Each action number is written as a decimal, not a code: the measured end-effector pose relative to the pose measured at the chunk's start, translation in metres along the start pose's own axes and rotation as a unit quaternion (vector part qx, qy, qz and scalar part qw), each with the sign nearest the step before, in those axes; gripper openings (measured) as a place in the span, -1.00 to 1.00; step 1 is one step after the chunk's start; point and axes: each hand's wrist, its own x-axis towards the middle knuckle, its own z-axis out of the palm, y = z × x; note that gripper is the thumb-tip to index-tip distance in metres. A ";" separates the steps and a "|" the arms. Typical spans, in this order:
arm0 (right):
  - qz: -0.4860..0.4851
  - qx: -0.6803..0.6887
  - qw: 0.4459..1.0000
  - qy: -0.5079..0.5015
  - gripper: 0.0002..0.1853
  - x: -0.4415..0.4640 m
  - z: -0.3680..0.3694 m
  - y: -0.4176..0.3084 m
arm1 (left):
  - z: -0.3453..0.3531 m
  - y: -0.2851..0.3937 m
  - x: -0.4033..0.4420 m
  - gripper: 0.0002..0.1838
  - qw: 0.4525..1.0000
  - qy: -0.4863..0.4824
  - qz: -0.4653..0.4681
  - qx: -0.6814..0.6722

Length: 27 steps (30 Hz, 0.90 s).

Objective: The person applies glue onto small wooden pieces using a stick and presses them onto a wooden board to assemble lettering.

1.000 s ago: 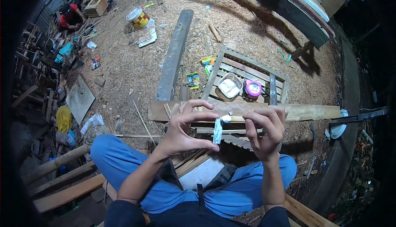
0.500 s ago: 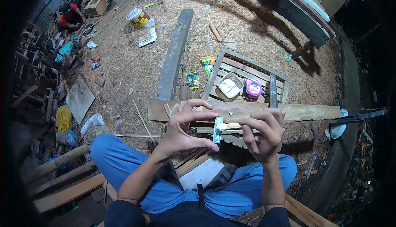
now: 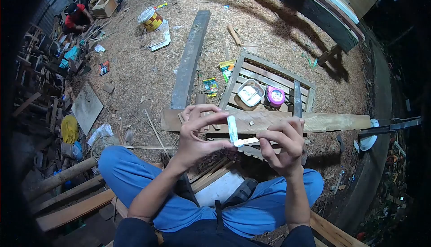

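My left hand (image 3: 197, 132) pinches a small flat piece (image 3: 232, 128) by its ends between thumb and fingers; its face is smeared whitish-blue. A thin wooden stick (image 3: 250, 141) is held in my right hand (image 3: 285, 143), its fingertips closed on the far end. White paste (image 3: 239, 143) covers the stick's tip, which meets the lower end of the small piece, near my left thumb. Beyond both hands, a clear plastic tub (image 3: 241, 95) with white material inside sits on a slatted wooden frame (image 3: 240, 67), beside a pink round object with a white label (image 3: 275, 96).
A wide plank (image 3: 332, 122) lies across just past my hands. Further off are a long dark board (image 3: 191, 58), a yellow-red bucket (image 3: 151, 20) and snack wrappers (image 3: 210, 87) on wood shavings. Another person in red (image 3: 77, 20) crouches at far left.
The stick's pasted tip has moved down along the small piece from its middle to its lower end. My left hand has tilted the piece slightly and shifted a little left.
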 end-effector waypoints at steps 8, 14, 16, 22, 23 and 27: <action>0.289 0.031 0.955 0.060 -0.75 -0.018 0.037 0.041 | 0.011 -0.043 0.004 -0.31 0.997 0.026 -0.060 0.041; 0.272 -0.042 0.961 0.019 -0.80 -0.046 0.088 0.104 | 0.029 -0.059 0.006 -0.32 0.988 0.015 -0.127 0.083; 0.270 -0.064 0.961 0.010 -0.82 -0.046 0.097 0.116 | 0.034 -0.064 0.006 -0.31 0.988 0.021 -0.144 0.058; 0.247 -0.095 0.964 -0.019 -0.80 -0.048 0.114 0.126 | 0.038 -0.058 -0.010 -0.28 0.980 0.024 -0.181 0.077; 0.247 -0.091 0.965 -0.016 -0.81 -0.047 0.118 0.127 | 0.039 -0.061 -0.012 -0.28 0.981 0.024 -0.174 0.084; 0.232 -0.109 0.966 -0.025 -0.85 -0.049 0.137 0.133 | 0.039 -0.066 -0.013 -0.28 0.977 0.010 -0.141 0.159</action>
